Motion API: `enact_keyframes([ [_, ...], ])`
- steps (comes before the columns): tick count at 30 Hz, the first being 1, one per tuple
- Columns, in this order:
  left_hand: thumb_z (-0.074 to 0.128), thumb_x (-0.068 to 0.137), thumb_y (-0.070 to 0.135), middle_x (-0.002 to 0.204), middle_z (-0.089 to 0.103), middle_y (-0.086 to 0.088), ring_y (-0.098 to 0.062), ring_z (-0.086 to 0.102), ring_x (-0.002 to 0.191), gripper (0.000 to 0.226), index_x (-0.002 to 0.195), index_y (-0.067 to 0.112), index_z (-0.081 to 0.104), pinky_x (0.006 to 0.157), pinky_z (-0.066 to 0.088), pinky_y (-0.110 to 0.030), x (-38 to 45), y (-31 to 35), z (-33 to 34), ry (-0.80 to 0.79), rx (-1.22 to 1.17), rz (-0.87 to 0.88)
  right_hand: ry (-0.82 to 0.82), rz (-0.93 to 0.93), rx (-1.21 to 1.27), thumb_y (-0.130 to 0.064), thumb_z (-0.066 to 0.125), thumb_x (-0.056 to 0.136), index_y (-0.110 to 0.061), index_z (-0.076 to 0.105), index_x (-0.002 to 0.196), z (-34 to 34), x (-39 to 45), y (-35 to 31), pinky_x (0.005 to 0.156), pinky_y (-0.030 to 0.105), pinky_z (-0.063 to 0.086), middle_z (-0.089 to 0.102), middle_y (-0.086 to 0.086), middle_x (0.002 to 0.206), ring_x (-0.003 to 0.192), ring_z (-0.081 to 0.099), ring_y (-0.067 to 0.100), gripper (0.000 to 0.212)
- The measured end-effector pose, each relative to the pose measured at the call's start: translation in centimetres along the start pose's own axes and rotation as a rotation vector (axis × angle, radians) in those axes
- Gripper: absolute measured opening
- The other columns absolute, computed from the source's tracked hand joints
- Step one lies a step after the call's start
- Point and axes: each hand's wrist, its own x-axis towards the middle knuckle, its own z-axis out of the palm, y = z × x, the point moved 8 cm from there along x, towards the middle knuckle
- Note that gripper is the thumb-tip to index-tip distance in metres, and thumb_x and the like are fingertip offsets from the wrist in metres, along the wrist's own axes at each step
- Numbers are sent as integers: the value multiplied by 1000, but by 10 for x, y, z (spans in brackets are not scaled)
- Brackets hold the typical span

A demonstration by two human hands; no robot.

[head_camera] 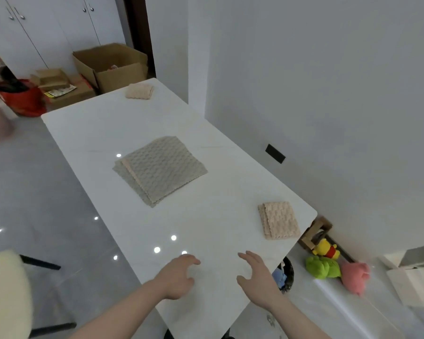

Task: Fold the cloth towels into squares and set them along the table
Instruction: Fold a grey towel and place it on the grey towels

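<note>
Towels (pixel 160 170) lie stacked, unlabelled, beyond both empty hands.

**Bare Arms Showing Above White Table**

Two bare forearms are showing over the near end of the white table (pixel 132 118), with no sleeves, watch, rings or gloves appearing. The left hand (pixel 179 277) and right hand (pixel 257 277) are both showing uncovered fingers.

beige waffle-textured towels (pixel 160 168) lie on a white table (pixel 103 128).
</note>
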Motion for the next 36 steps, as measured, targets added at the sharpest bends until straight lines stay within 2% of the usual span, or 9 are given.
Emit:
enact_keyframes([
  [2,53,95,29,156,34,18,-9,38,141,52,146,36,46,116,31,-24,-17,-2,-11,66,-42,25,3,-21,51,-23,60,95,-35,40,151,12,-16,-14,99,16,30,22,-12,162,133,30,-1,60],
  [5,56,96,28,151,38,22,-4,41,137,46,140,39,50,110,32,-18,-43,-9,-24,162,-125,20,11,-68,109,-25,62,93,-39,43,148,25,-30,-32,109,24,34,26,-14,160,141,33,3,60],
  [9,60,95,25,142,39,30,2,44,131,40,128,45,53,101,34,-12,-82,-21,-35,295,-250,-17,-44,-135,118,-29,63,91,-43,42,146,40,-30,-57,117,33,36,29,-18,156,139,37,5,61],
  [14,62,94,28,145,35,31,0,48,126,41,130,46,55,94,36,-12,-114,-39,-54,345,-267,-23,-51,-190,198,-26,63,91,-41,44,145,58,-28,-101,111,26,38,31,-20,152,134,42,3,59],
  [18,63,93,29,146,36,32,5,43,130,39,125,50,56,101,37,-16,-122,-47,-90,413,-292,12,-32,-253,213,-28,64,91,-45,48,139,56,-31,-139,104,21,40,32,-26,149,124,46,-4,54],
  [21,62,93,30,146,36,34,10,42,129,39,125,50,56,100,37,-13,-116,-53,-119,419,-284,55,34,-262,223,-28,65,91,-46,49,137,47,-24,-159,103,19,42,34,-28,147,124,48,-6,52],
  [24,61,94,33,147,32,36,6,44,128,41,130,49,53,93,37,-8,-105,-65,-151,387,-198,97,112,-246,260,-25,67,91,-46,51,134,47,-10,-182,100,18,42,36,-28,146,123,49,-6,50],
  [31,57,96,37,150,27,33,4,42,127,45,139,44,48,99,35,-15,-75,-122,-234,238,40,210,257,-131,382,-23,65,92,-46,53,132,86,23,-256,102,21,43,37,-27,146,125,49,-3,48],
  [36,59,95,38,151,31,29,-9,56,92,45,138,44,50,91,40,-17,-80,-161,-288,231,68,202,301,-132,379,-25,65,92,-47,52,133,107,22,-306,104,22,43,36,-29,146,126,47,-6,48],
])
